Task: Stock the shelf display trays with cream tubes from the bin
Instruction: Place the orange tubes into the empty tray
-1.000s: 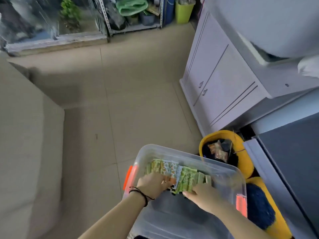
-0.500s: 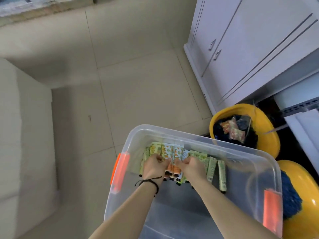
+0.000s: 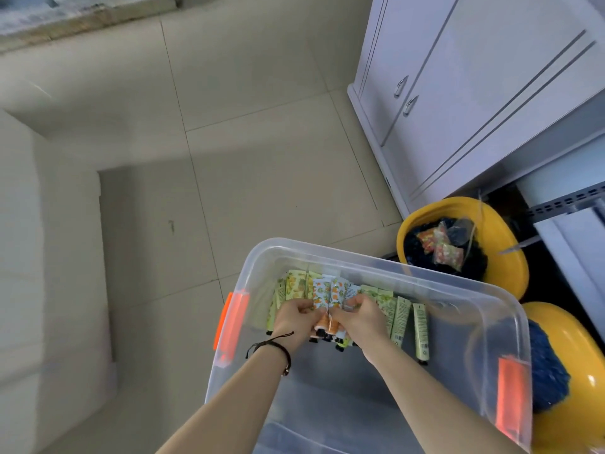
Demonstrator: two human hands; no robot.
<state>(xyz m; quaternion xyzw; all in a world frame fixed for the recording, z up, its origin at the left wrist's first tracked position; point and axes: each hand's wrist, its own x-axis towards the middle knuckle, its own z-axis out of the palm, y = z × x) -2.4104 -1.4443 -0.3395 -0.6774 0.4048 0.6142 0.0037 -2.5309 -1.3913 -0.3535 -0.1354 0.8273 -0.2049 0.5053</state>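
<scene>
A clear plastic bin (image 3: 330, 253) with orange latches stands on the tiled floor below me. Several cream tubes (image 3: 401, 314), printed green, yellow and orange, lie in a row at its far end. My left hand (image 3: 296, 319), with a black cord at the wrist, and my right hand (image 3: 358, 317) are both inside the bin, side by side. Their fingers are closed around the orange-patterned tubes (image 3: 327, 294) in the middle of the row. No shelf display tray is in view.
A white cabinet (image 3: 465, 93) with two door handles stands to the right. Two yellow baskets (image 3: 510, 231) sit beside the bin, one with dark cloth and snack packets, the other (image 3: 576, 365) with blue cloth. A pale sofa edge (image 3: 49, 257) runs along the left.
The view has tilted down over the bin. My right hand slid left along the row to meet my left hand, and both now pinch the middle tubes.
</scene>
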